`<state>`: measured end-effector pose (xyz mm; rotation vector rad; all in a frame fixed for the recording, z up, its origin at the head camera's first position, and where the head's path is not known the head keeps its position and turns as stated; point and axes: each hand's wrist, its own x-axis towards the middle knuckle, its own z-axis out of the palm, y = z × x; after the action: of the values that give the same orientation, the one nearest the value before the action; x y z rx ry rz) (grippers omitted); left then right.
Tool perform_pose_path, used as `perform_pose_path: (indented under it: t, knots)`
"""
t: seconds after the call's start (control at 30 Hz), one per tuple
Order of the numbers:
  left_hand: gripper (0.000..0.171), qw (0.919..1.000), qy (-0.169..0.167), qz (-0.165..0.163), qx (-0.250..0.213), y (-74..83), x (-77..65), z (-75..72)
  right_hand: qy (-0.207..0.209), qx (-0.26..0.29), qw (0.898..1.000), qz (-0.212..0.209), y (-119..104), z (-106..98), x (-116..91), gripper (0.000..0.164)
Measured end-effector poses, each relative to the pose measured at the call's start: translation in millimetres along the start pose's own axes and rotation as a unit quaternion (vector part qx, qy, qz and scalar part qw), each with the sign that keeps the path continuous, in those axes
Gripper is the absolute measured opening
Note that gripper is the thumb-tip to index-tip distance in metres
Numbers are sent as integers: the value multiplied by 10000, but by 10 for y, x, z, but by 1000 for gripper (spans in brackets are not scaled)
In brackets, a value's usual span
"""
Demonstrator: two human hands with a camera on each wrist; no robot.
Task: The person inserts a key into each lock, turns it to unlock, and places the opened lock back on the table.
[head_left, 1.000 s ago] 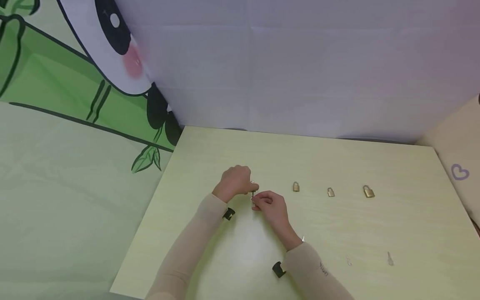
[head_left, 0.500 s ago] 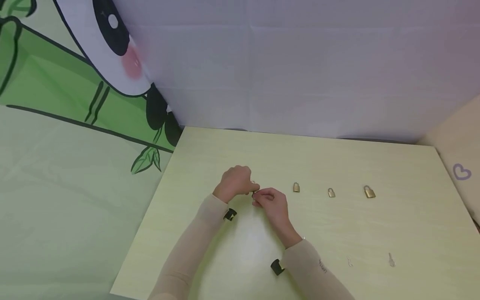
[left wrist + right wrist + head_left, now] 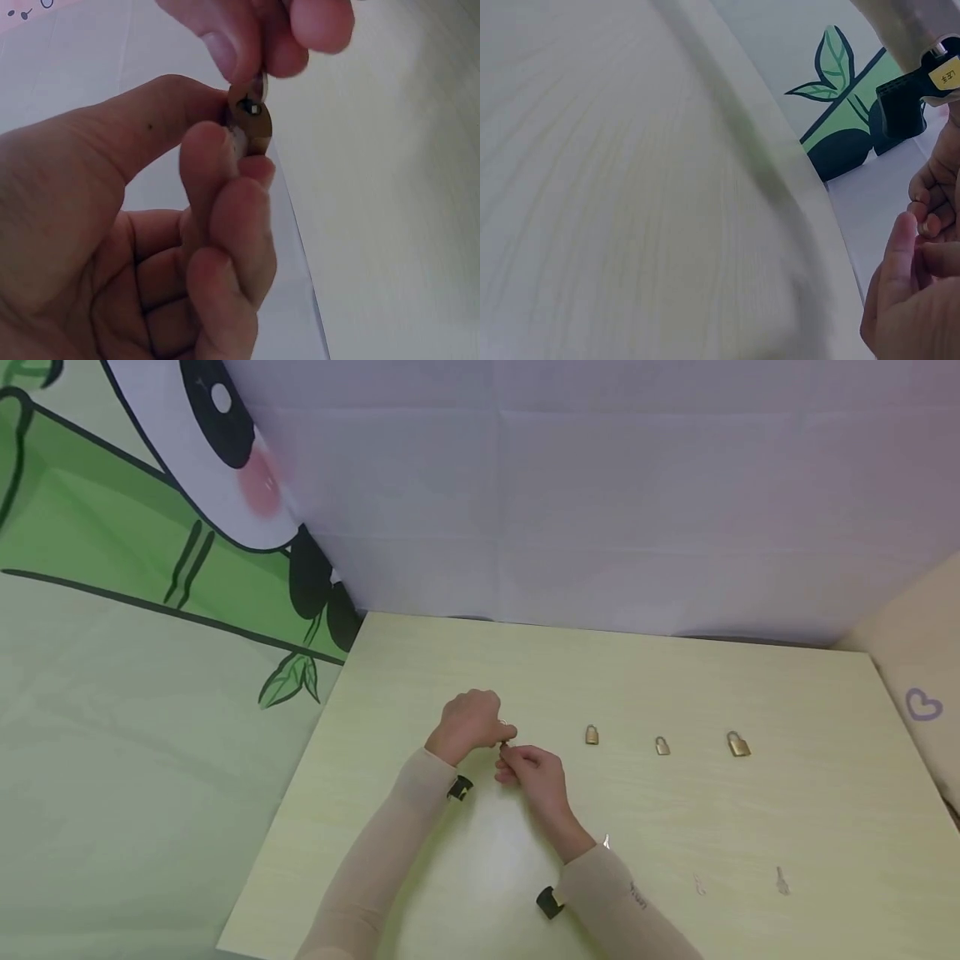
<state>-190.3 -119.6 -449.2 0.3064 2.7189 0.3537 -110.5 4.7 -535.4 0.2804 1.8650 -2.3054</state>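
My left hand grips a small brass padlock between thumb and fingers, its keyhole face turned outward in the left wrist view. My right hand pinches a thin silver key against that face, right by the keyhole. Whether the key's tip sits inside the hole cannot be made out. The padlock's shackle is mostly covered by the left fingers. In the right wrist view, the right hand hides both padlock and key.
Three brass padlocks, a middle one, a small one and a larger one, stand in a row to the right on the pale table. Nearer lie silver keys. A shiny tip shows beside the right wrist.
My right hand has moved up to the padlock with the key, closing the gap, then shifted slightly left and down. The left hand has stayed almost still.
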Motion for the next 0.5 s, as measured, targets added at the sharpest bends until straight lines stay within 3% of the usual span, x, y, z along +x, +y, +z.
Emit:
perform_pose_path:
  t: [0.23, 0.5]
  knots:
    - [32, 9993, -62, 195, -311, -20, -13, -3, -144, 611, 9979, 179, 13, 34, 16, 21]
    - [36, 9983, 60, 388, -426, -28, -42, -42, -227, 1551, 9867, 440, -30, 68, 13, 19]
